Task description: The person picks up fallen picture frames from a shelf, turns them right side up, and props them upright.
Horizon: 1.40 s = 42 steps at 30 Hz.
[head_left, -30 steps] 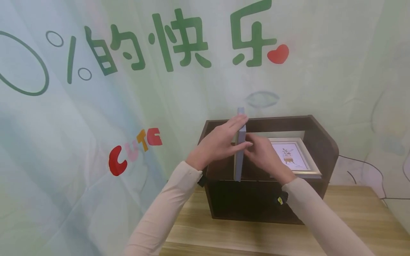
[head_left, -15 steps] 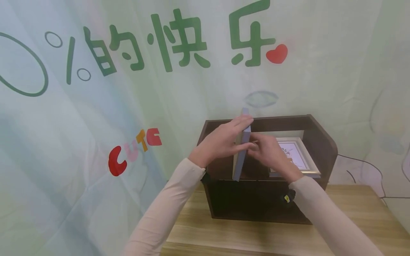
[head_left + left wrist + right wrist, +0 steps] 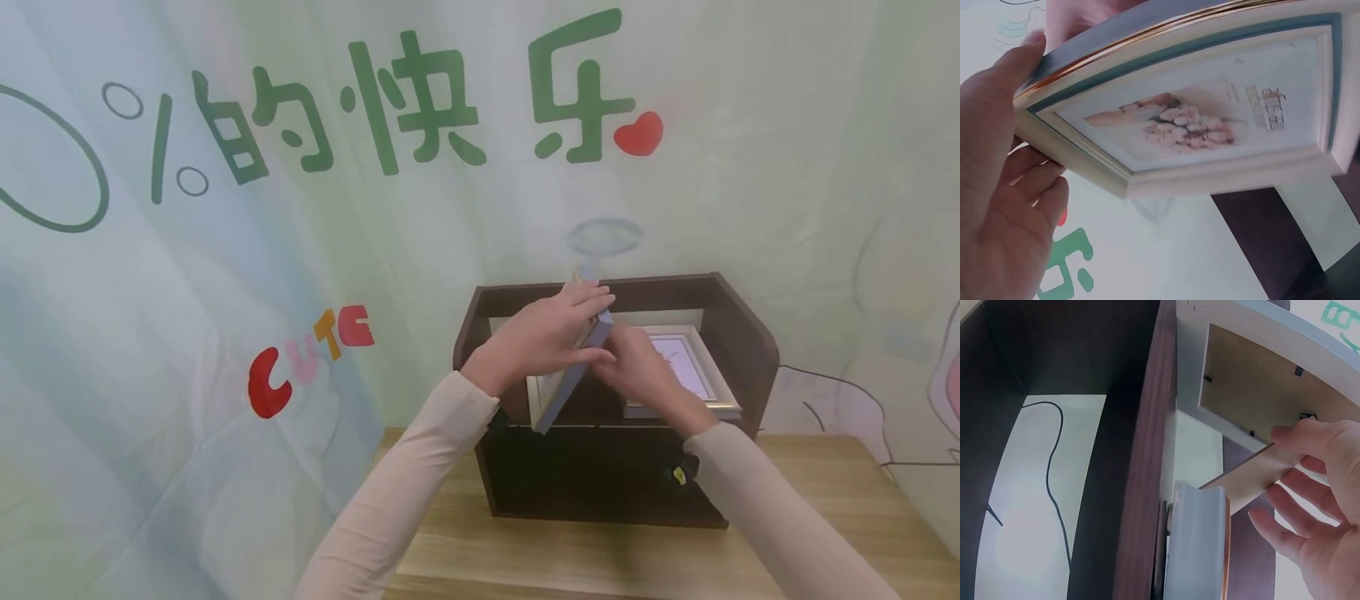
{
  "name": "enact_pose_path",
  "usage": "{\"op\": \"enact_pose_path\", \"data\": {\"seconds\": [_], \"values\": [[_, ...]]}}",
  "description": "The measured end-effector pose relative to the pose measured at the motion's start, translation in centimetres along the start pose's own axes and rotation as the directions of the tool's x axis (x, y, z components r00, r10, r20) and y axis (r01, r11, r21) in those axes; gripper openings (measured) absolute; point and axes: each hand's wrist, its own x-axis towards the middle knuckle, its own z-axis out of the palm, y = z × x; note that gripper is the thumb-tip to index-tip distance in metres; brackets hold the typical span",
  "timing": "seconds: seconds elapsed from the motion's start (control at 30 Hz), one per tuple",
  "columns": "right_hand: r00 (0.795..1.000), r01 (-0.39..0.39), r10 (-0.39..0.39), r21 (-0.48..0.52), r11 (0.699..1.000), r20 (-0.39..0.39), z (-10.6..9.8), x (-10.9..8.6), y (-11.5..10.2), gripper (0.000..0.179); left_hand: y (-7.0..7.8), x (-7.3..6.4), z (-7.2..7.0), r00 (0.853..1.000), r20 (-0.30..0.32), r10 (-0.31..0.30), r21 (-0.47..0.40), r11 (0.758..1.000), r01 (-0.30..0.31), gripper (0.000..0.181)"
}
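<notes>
A picture frame [image 3: 573, 377] leans to the right above the dark shelf. In the left wrist view its pale front shows a print of pink flowers [image 3: 1191, 129]. My left hand [image 3: 536, 335] grips it, thumb on one edge and fingers around another side. Behind the frame is my right hand [image 3: 647, 371], partly hidden in the head view. The right wrist view shows the brown backing board [image 3: 1250, 378] and a stand leg [image 3: 1254, 478] swung out from it. My right thumb and fingers pinch that leg. A second picture frame [image 3: 720, 379] lies face up on the shelf's right side.
The dark brown shelf unit [image 3: 600, 475] stands on a wooden table [image 3: 817, 492], with raised sides and an open lower front. A printed curtain [image 3: 420, 225] hangs close behind and to the left. In the right wrist view, a thin black line [image 3: 1054, 456] runs across the pale background.
The held frame has tipped from nearly upright to a lean, its top moving right, and more of its front shows. Both hands have shifted right with it.
</notes>
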Motion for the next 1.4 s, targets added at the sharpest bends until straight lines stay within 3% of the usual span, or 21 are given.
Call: {"op": "enact_pose_path", "data": {"seconds": [0.37, 0.5, 0.7, 0.83, 0.97, 1.1, 1.17, 1.3, 1.4], "values": [[0.999, -0.031, 0.030, 0.025, 0.999, 0.026, 0.2, -0.3, -0.3, 0.026, 0.1, 0.0, 0.4, 1.000, -0.011, -0.012, -0.007, 1.000, 0.012, 0.080], [1.000, -0.017, 0.017, 0.025, 1.000, 0.020, 0.1, -0.2, -0.2, 0.020, 0.0, 0.0, 0.4, 1.000, -0.024, -0.010, -0.014, 1.000, 0.010, 0.084], [1.000, 0.007, -0.007, 0.008, 1.000, -0.025, -0.5, -0.5, -0.4, 0.018, -0.5, -0.8, 0.1, 0.991, -0.105, -0.079, -0.167, 0.984, 0.061, 0.086], [0.998, 0.004, -0.003, 0.016, 1.000, -0.058, -1.3, -0.9, -0.9, 0.031, -1.3, -1.4, 0.3, 0.971, -0.172, -0.167, -0.267, 0.957, 0.117, 0.071], [0.997, -0.032, 0.035, 0.035, 0.999, -0.070, -2.1, -1.3, -1.3, 0.042, -2.3, -1.9, 1.0, 0.937, -0.210, -0.281, -0.404, 0.897, 0.179, 0.056], [0.995, -0.039, 0.043, 0.044, 0.998, -0.095, -2.9, -1.7, -1.7, 0.045, -3.4, -2.4, 2.0, 0.892, -0.199, -0.406, -0.529, 0.811, 0.251, 0.050], [0.993, -0.032, 0.038, 0.047, 0.998, -0.113, -3.3, -2.0, -1.9, 0.045, -3.9, -2.6, 2.7, 0.856, -0.185, -0.482, -0.564, 0.766, 0.310, 0.051], [0.989, -0.030, 0.039, 0.068, 0.997, -0.144, -4.0, -2.6, -2.4, 0.043, -4.7, -2.8, 4.1, 0.769, -0.152, -0.621, -0.603, 0.675, 0.426, 0.053], [0.985, -0.042, 0.060, 0.115, 0.993, -0.161, -4.6, -3.3, -3.1, 0.037, -5.0, -2.6, 5.2, 0.725, -0.119, -0.678, -0.628, 0.617, 0.474, 0.053]]}}
